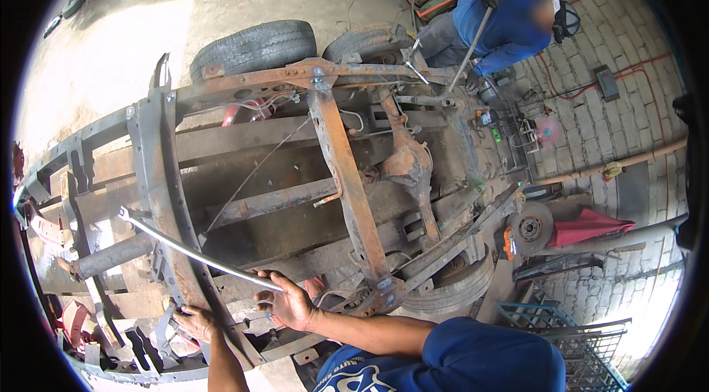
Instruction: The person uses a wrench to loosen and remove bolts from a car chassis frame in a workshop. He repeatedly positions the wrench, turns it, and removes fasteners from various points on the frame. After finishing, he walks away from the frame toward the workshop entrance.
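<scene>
A rusty vehicle chassis frame [343,170] stretches across the floor in front of me. My right hand [292,303] has its palm turned up and its fingers curled loosely about the near end of a long silver bar [199,253]. The bar slants up to the left across a dark crossmember [159,170], and its small headed end lies past that member. Low on the same crossmember, my left hand [196,323] is closed beside a grey metal bracket [164,327]. Its fingertips are partly hidden, so what they grip does not show.
At the far right, a co-worker in blue [502,19] bends over the frame with a long pole [473,49]. Tyres [255,49] flank the chassis. A rusty axle [410,167] spans its right part. A teal metal rack [550,325] stands at the lower right, by a block wall [591,30].
</scene>
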